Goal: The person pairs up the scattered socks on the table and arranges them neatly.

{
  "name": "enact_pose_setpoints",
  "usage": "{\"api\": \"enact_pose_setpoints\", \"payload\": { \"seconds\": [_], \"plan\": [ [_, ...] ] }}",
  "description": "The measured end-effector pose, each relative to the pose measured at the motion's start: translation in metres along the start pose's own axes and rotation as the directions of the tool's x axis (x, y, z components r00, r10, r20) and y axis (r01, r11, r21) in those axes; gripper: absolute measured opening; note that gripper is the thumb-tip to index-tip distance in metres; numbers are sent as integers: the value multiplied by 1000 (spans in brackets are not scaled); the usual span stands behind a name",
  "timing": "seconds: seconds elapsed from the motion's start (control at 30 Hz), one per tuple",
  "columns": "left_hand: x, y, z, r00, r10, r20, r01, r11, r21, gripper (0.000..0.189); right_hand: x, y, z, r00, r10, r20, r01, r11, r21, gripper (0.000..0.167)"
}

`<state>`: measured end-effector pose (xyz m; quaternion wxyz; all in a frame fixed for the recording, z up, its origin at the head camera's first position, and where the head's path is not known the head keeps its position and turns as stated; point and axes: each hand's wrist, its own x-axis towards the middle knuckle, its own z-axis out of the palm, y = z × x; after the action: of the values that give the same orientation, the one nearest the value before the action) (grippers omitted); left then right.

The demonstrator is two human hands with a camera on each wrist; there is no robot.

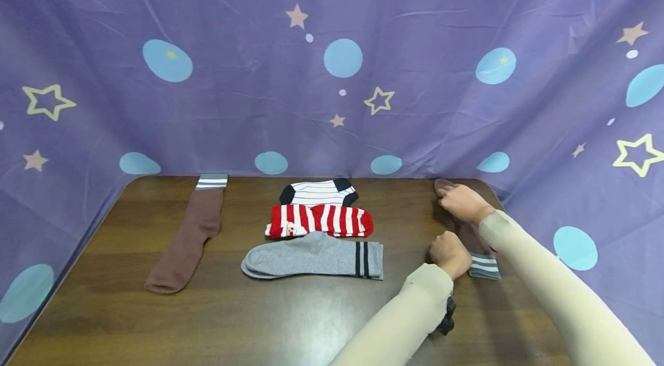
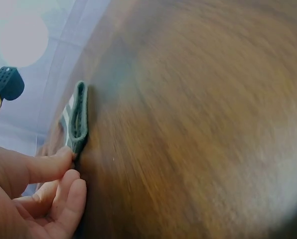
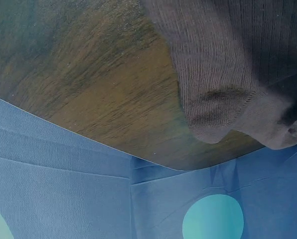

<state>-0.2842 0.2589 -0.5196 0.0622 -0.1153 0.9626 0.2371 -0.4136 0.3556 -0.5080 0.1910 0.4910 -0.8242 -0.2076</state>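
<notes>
A person in pale sleeves [image 1: 394, 320] bends both hands to a brown sock [image 1: 469, 234] at the right end of a wooden table [image 1: 249, 325]. The left hand [image 1: 450, 255] pinches the sock's edge between thumb and fingers, just beside the grey-and-white cuff [image 1: 485, 266]. The right hand [image 1: 465, 203], at the table's far right corner, grasps the toe in its fingertips, though only a sliver of that grip shows in the right wrist view. The sock lies with its cuff nearer the wearer. Well apart at left, a matching sock [image 1: 193, 233] is laid out with its striped cuff at the far edge. Between them, from back to front, are white socks [image 1: 317, 193] with black ends, red-striped socks [image 1: 321, 221] and grey socks [image 1: 306, 257]. A purple starry curtain [image 1: 249, 101] hangs behind.
</notes>
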Motion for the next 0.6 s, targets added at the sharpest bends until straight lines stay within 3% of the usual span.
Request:
{"api": "enact_pose_setpoints", "payload": {
  "seconds": [0.23,0.6],
  "plan": [
    [-7,5,-3,1000,-8,8,8,1000,12,16,-2,-1,1,1000,-7,-30,6,1000,-2,14],
    [-18,5,4,997,75,-13,-74,991,107,20,-1,-7,-1,998,21,-58,-21,1000,14,14]
  ]
}}
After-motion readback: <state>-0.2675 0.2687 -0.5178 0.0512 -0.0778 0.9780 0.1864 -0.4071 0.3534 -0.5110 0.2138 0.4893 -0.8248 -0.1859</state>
